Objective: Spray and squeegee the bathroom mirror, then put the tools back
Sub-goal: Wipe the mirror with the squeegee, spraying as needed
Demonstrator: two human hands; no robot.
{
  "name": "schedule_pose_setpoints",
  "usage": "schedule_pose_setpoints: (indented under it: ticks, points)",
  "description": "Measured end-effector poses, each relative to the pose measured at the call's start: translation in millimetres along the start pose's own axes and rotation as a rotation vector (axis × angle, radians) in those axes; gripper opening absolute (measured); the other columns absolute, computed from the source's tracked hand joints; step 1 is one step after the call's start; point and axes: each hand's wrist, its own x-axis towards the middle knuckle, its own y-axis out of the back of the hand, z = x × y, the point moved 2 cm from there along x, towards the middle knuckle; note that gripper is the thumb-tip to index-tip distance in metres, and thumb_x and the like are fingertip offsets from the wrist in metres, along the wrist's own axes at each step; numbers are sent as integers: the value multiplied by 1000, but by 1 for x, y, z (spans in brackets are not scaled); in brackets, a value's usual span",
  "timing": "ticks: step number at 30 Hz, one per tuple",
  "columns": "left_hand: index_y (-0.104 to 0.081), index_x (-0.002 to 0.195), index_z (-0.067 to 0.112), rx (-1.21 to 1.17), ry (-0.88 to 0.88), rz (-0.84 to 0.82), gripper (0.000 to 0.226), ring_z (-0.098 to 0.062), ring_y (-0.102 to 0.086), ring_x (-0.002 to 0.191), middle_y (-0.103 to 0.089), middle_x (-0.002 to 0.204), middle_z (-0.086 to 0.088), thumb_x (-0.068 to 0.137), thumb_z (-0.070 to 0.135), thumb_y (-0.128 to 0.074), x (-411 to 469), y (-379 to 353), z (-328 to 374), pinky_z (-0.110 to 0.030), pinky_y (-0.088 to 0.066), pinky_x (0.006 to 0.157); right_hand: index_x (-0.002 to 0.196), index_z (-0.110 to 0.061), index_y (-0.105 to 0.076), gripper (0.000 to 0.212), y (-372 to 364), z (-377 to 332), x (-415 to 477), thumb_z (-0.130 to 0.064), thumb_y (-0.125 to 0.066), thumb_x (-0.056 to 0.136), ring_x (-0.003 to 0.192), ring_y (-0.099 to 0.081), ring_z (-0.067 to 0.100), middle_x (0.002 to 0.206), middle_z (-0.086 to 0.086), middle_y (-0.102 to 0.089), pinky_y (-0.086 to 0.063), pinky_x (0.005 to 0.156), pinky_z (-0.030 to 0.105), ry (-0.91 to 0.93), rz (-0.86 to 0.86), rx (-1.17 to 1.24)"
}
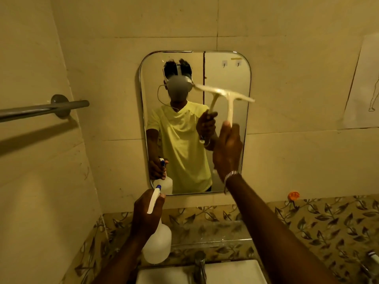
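A rounded wall mirror [225, 74] hangs straight ahead. My right hand [227, 152] grips the handle of a white squeegee [231, 103], whose blade lies tilted against the glass on the mirror's right half. My left hand [145, 216] holds a white spray bottle [158, 242] by its neck, below the mirror's lower left corner, nozzle pointing up toward the glass. Both tools and a person in a yellow shirt show reflected in the mirror.
A white sink [225, 271] with a metal tap [200, 265] sits below my arms. A metal towel bar [41, 108] juts from the left wall. A narrow ledge [215, 240] runs above the sink. A small orange object [293, 195] sticks to the wall at the right.
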Motion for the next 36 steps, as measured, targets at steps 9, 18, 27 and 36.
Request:
schedule_pose_setpoints:
  ticks: [9,18,27,36]
  points:
    - [-68,95,15,-27,-19,24,20,-8,-66,80,-68,81,5,96,33,-59,3,6,-11,-24,-54,66,124,-1,-45,42,-81,-97,64,-38,-31,110,91,-70,43,104,26,-70,-61,77,56,-226,19,364]
    - [-65,86,19,3,-59,13,33,-13,-64,76,-64,75,6,98,46,-50,12,17,-23,-21,-48,64,135,-2,-42,40,-139,-91,20,-33,-36,111,91,-70,32,111,23,-68,-50,57,25,-195,-32,319]
    - [-59,81,24,35,-33,18,29,-12,-61,70,-59,71,10,99,45,-50,11,22,-33,-14,-43,61,140,-5,-41,48,-169,-87,-13,-41,-32,110,58,-40,-5,70,-13,-43,-26,47,15,-74,-130,138]
    - [-69,108,10,47,34,55,21,-4,-67,82,-68,90,4,94,26,-67,0,25,-38,-15,-54,70,119,-15,-59,45,-111,-45,17,-52,-36,106,76,-66,22,97,14,-65,-49,52,28,271,-275,-253]
